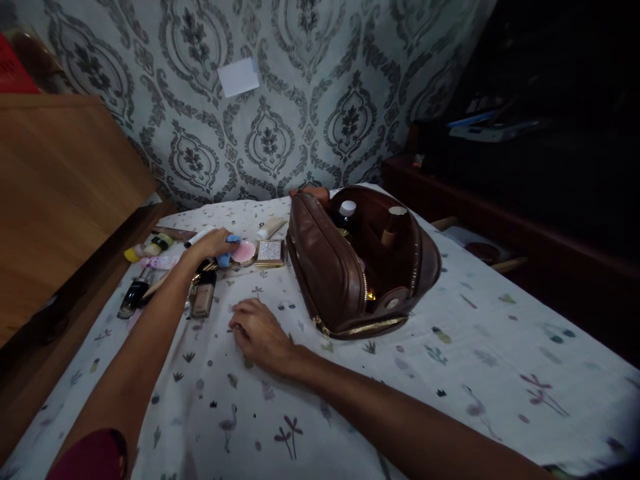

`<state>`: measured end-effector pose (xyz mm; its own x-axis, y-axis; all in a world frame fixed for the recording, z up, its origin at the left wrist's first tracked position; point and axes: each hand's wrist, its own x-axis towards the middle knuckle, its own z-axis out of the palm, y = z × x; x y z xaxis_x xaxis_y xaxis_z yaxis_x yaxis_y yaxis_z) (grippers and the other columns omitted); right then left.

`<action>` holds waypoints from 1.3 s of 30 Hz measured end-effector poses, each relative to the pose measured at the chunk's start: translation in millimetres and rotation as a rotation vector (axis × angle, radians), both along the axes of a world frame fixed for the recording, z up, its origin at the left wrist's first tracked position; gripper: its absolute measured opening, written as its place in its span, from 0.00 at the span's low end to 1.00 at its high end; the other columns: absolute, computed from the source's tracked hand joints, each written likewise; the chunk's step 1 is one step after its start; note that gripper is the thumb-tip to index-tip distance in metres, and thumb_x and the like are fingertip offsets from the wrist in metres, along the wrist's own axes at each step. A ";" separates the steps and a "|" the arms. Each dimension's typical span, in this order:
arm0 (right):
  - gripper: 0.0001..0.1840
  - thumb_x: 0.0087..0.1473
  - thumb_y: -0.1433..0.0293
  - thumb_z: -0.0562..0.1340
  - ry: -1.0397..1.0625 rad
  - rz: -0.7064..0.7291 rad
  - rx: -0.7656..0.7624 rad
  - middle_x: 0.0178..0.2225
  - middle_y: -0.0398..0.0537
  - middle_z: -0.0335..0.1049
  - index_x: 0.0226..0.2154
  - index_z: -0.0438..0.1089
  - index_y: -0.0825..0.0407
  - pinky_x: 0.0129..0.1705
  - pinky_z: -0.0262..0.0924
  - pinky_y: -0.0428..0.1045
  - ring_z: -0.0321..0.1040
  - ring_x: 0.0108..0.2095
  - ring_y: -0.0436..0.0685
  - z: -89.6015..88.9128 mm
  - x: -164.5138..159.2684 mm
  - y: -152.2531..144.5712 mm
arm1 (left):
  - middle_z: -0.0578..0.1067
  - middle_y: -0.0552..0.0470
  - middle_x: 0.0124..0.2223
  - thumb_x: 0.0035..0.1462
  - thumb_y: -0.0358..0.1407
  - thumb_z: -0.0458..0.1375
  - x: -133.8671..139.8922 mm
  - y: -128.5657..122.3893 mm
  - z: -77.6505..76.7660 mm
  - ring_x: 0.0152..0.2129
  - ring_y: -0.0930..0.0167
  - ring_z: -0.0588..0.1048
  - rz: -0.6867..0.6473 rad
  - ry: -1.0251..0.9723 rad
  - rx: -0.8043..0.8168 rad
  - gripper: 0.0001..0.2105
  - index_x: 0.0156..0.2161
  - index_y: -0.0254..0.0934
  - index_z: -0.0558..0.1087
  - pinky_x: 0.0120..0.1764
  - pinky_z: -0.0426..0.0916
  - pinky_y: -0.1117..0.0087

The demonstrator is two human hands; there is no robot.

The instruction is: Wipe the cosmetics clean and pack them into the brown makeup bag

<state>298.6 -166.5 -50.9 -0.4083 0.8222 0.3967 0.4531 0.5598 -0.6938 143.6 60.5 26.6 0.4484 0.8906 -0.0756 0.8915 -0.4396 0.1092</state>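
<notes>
Fingers of the left hand [213,244] are bent nearly closed around a soft-looking blue thing [225,259], though its far side is hidden and how tightly they press cannot be told. Right-hand fingers are loosely curled, with the right hand [260,333] resting on the printed cloth [340,437]; its underside is out of sight, so whether it holds anything cannot be told. The step in hand seems to be handling the blue thing among the makeup, and any move from this position would call for a close pinch and care around the pink compact [243,252] just beside it. The blue thing lies at the left part of the table, left of that compact; it is pale to mid blue, crumpled in outline and partly covered by the fingers, perhaps cloth. Right of the compact is a square glittery case [270,251] with a gold edge, with a cream tube [271,228] behind. A brown bag [323,267] stands unzipped near the case, bottles showing inside. Nearer the person is a beige bottle [203,295] with a dark cap.
</notes>
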 end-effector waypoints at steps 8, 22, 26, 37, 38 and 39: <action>0.09 0.55 0.79 0.60 -0.013 0.018 -0.030 0.45 0.55 0.74 0.36 0.76 0.56 0.56 0.59 0.54 0.65 0.52 0.59 4.7 2.4 -1.4 | 0.79 0.48 0.49 0.57 0.42 0.51 0.8 -28.3 -17.9 0.44 0.64 0.75 -0.092 -0.127 0.017 0.19 0.48 0.37 0.75 0.46 0.67 0.68; 0.10 0.54 0.80 0.60 -0.014 0.009 0.001 0.42 0.54 0.75 0.35 0.76 0.55 0.55 0.60 0.53 0.66 0.50 0.59 3.6 0.8 -0.3 | 0.76 0.46 0.55 0.58 0.52 0.53 2.6 -53.1 -14.1 0.50 0.61 0.75 -0.057 -0.050 -0.035 0.28 0.58 0.38 0.70 0.50 0.67 0.66; 0.10 0.53 0.80 0.60 -0.030 0.007 0.006 0.42 0.54 0.75 0.34 0.77 0.55 0.55 0.60 0.54 0.67 0.50 0.59 4.4 0.9 0.1 | 0.74 0.44 0.59 0.48 0.56 0.62 7.4 -71.5 -10.3 0.53 0.54 0.73 -0.011 -0.008 -0.019 0.38 0.62 0.40 0.66 0.52 0.67 0.61; 0.11 0.56 0.76 0.60 0.027 0.004 -0.069 0.35 0.51 0.77 0.39 0.77 0.54 0.44 0.63 0.49 0.72 0.39 0.57 13.2 2.1 -6.0 | 0.80 0.52 0.49 0.47 0.55 0.63 0.1 -89.2 16.8 0.45 0.61 0.77 -0.109 -0.006 -0.088 0.30 0.53 0.42 0.75 0.44 0.69 0.70; 0.12 0.56 0.75 0.59 0.051 0.014 -0.094 0.33 0.49 0.77 0.41 0.77 0.54 0.42 0.63 0.48 0.72 0.36 0.55 14.1 2.3 -7.3 | 0.81 0.51 0.46 0.51 0.56 0.60 2.2 -87.9 19.1 0.43 0.62 0.77 -0.119 -0.008 -0.085 0.27 0.50 0.41 0.77 0.43 0.69 0.70; 0.13 0.57 0.75 0.59 0.076 0.029 -0.119 0.31 0.47 0.77 0.42 0.77 0.53 0.39 0.63 0.47 0.72 0.33 0.54 14.9 2.5 -8.5 | 0.81 0.51 0.43 0.55 0.55 0.56 6.0 -86.6 20.7 0.41 0.63 0.77 -0.123 -0.011 -0.070 0.25 0.47 0.39 0.78 0.43 0.69 0.70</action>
